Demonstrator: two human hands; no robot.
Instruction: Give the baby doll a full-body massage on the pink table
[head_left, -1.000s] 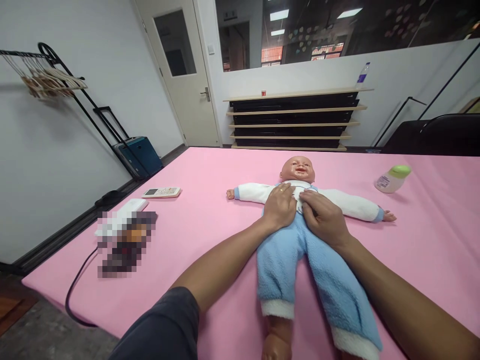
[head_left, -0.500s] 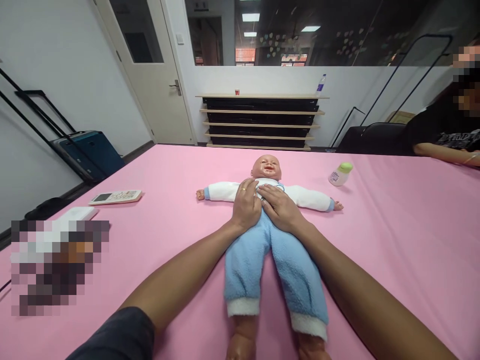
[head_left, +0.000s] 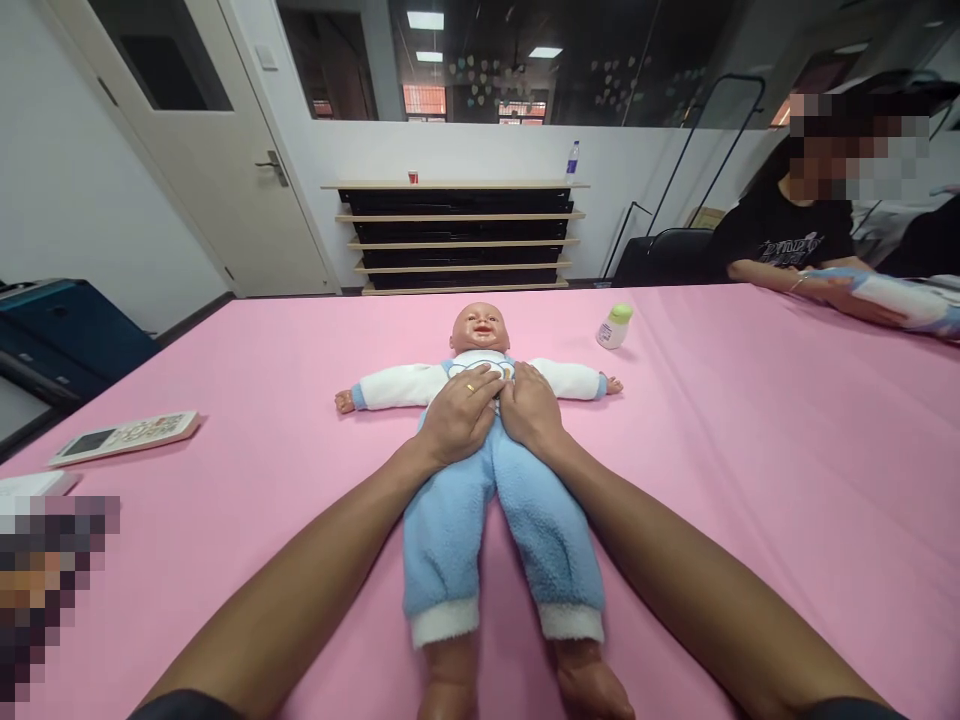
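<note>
Resting on the torso of the bald plastic doll in fuzzy white-and-blue clothes point(head_left: 495, 455), the left hand point(head_left: 461, 415) lies left, fingers extended, gripping nothing; the right hand point(head_left: 531, 408), equally near, matches it. Beneath both, the doll lies face-up on the pink-covered table point(head_left: 712, 450), long axis near to far, head far.

A remote point(head_left: 127, 438) lies at the left of the pink table point(head_left: 750, 430), near a white object point(head_left: 34, 488) and a pixelated thing point(head_left: 45, 575), both cut by the picture's edge. A green-capped bottle point(head_left: 615, 327) stands towards the far side. Beyond are a blue case point(head_left: 67, 335), a door point(head_left: 247, 215) and, under a window point(head_left: 570, 60), a shelf point(head_left: 457, 217) bearing a red cup point(head_left: 413, 177) and a water bottle point(head_left: 573, 162). At right, beside a black chair point(head_left: 671, 250), a person point(head_left: 795, 230) in black touches a blue-and-white bundle point(head_left: 907, 298).
</note>
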